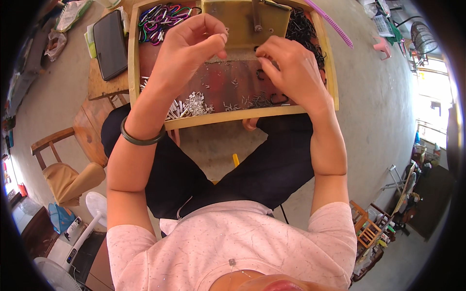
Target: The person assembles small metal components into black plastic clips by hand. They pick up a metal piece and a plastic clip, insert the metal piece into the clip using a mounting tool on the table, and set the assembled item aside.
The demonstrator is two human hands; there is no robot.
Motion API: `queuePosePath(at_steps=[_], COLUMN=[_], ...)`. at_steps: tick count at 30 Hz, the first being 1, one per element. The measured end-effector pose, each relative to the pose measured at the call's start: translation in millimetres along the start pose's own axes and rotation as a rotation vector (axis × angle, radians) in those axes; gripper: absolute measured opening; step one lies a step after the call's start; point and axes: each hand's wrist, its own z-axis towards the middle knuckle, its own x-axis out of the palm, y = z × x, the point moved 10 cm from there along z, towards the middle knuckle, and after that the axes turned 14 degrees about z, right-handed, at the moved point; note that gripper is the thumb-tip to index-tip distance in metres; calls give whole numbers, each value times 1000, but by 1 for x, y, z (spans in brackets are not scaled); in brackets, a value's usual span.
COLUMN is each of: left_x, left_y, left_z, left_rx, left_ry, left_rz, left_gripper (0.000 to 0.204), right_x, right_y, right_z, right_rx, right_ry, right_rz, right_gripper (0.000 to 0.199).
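Note:
My left hand (pixel 196 46) hovers over the left part of a wooden-framed tray (pixel 233 115), its fingers curled toward the thumb. What it pinches, if anything, is too small to make out. Across from it, my right hand (pixel 291 63) has thumb and forefinger pressed together beside a yellowish metal plate fixture (pixel 233 22); a dark speck shows at the fingertips. Black C-shaped hooks (pixel 279 99) lie on the reddish tray bottom below that hand. Toward the near edge are silvery small tubes and pins (pixel 194 104) and a scatter of grey pins (pixel 262 100).
Coloured carabiners (pixel 162 22) fill the tray's far left corner, and black ones (pixel 302 26) heap at the far right. A purple toothed strip (pixel 335 26) sticks out over the right edge. Left of the tray, a dark phone (pixel 109 44) rests on a wooden surface. A wooden chair (pixel 65 140) stands farther left.

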Motion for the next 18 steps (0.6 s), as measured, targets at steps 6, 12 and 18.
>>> queuePosePath(at_steps=[6,12,18], left_x=[0,2,2], left_y=[-1,1,1], left_z=[-1,-1,0], left_rx=[7,33,36], left_ry=[14,19,23], left_rz=[34,106,103], left_gripper=[9,9,9], right_x=[14,11,31], right_y=[-4,8,11], right_z=[-21,-16,-18], right_rx=[-25,-158,-173], right_ry=[88,3,18], right_rz=[-95,-145,-297], right_gripper=[7,6,8])
